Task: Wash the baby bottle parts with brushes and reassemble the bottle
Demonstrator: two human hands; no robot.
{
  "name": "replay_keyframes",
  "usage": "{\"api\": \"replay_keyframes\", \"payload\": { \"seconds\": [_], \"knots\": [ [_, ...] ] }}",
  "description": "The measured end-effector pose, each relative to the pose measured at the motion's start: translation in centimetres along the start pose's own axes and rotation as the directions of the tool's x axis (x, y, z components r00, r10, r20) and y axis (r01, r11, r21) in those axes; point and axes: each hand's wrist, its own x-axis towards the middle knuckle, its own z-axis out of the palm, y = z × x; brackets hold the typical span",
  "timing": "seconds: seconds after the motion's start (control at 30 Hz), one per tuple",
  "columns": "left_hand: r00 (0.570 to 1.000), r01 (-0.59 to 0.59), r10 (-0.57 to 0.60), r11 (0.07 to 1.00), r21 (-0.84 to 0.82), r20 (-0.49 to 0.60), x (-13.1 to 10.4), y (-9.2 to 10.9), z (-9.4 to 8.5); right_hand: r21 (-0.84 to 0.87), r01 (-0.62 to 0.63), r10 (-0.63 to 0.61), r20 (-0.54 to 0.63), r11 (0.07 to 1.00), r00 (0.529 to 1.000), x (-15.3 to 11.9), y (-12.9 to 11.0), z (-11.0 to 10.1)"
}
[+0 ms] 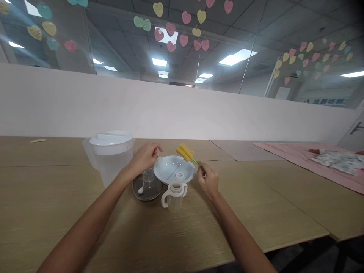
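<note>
My right hand (pixel 209 181) grips the green handle of a sponge bottle brush (pixel 185 151). Its yellow sponge head is raised over the right far rim of a white bowl (pixel 162 175). Above the bowl's left side, my left hand (pixel 146 155) is closed with curled fingers; a small pale thing shows just below the fingertips, too small to name. A white ring (pixel 179 176) is at the near side of the bowl. In front stands an uncapped clear baby bottle (pixel 174 201) with two white handles. Left of it, a dark see-through dish (pixel 150 194) holds a straw with a white weighted end (pixel 140 190).
A large translucent lidded pitcher (pixel 109 163) stands left of the dish, close to my left forearm. A pink cloth (pixel 287 157) with a patterned garment (pixel 338 160) lies far right. The white wall (pixel 176 113) bounds the wooden table (pixel 113 235) at the back.
</note>
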Motion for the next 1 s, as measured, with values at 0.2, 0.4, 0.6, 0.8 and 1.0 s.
{"api": "replay_keyframes", "payload": {
  "seconds": [0.2,0.4,0.6,0.8,1.0],
  "knots": [
    [0.819,0.064,-0.187,0.969,0.237,0.542,-1.0,-1.2,0.1,-0.159,-0.034,0.037,0.019,0.987,0.999,0.0,0.3,0.2],
    [0.766,0.057,-0.231,0.954,0.294,0.600,-1.1,-1.0,1.9,-0.399,0.084,-0.010,0.182,0.913,0.983,0.4,1.1,-0.1],
    [0.763,0.046,-0.251,0.940,0.337,0.595,-1.1,-1.2,2.6,-0.525,0.140,-0.024,0.222,0.839,0.975,0.7,1.6,-0.3],
    [0.743,0.031,-0.281,0.921,0.389,0.607,-1.4,-0.4,2.2,-0.588,0.202,-0.069,0.240,0.783,0.968,0.7,1.0,-0.4],
    [0.757,0.020,-0.264,0.924,0.382,0.598,-1.6,1.7,1.0,-0.614,0.232,-0.103,0.238,0.755,0.966,0.6,0.1,-0.2]
  ]
}}
